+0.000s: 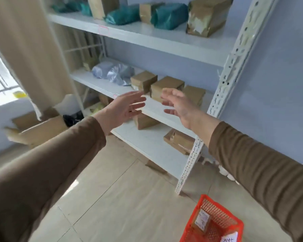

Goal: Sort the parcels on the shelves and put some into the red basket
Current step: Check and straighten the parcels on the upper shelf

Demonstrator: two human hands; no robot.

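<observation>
Both my hands reach toward the middle shelf [157, 110] of a white rack. My left hand [124, 107] is open with fingers spread, just left of a brown box [166, 86]. My right hand [177, 105] is open too, fingers relaxed, in front of that box and another brown box [194, 94]; neither hand holds anything. A third brown box [143, 81] and silver bags [115, 72] lie further left on the same shelf. The red basket [215, 222] stands on the floor at lower right with a labelled small box [202, 220] inside.
The top shelf [147, 34] carries green bags [170, 15] and brown boxes [208, 16]. The lower shelf [147, 142] holds more brown parcels [179, 141]. An open cardboard box [37, 126] sits on the floor at left by a beige curtain [24, 49]. The rack's upright post [222, 95] stands at right.
</observation>
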